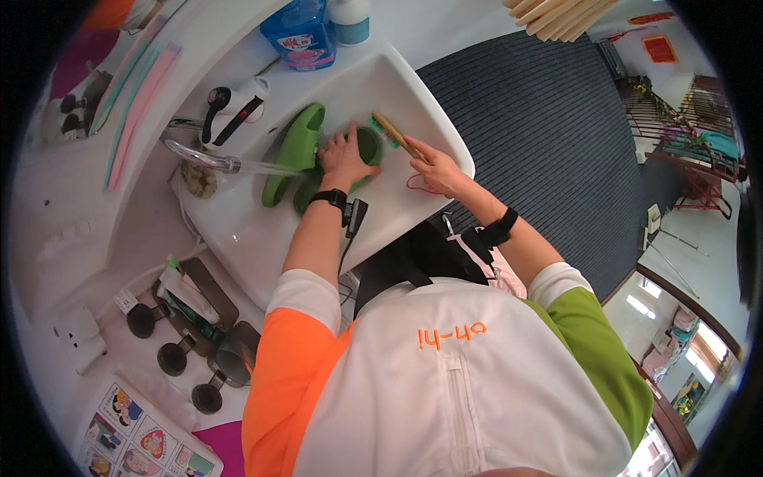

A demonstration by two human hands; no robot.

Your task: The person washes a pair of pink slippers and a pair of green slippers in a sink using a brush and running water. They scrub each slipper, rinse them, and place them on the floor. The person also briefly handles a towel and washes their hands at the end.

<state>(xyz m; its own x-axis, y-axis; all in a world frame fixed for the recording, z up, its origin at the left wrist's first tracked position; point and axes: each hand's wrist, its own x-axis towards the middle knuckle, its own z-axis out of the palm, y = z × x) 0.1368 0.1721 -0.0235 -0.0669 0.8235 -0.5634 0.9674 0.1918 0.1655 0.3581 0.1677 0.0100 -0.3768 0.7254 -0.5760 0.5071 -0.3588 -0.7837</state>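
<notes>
My left hand (343, 158), fingers spread, presses on a green slipper (368, 146) lying in the white washbasin (250, 247). The other green slipper (293, 149) leans beside it, on the faucet side. Water runs from the chrome faucet (205, 158) towards the slippers, close to my left wrist. My right hand (438, 167) holds a wooden-handled brush (396, 136) with green bristles, just beside the slipper under my left hand. A red cord loop hangs from the brush's handle end. Where my left palm covers it, the slipper is hidden.
A blue detergent bottle (301, 36) and a white pump bottle (350, 22) stand at the basin's far corner. A white device with a black handle (238, 113) and a brownish sponge-like lump (199, 179) sit near the faucet. Wall holders (173, 358) are at the lower left.
</notes>
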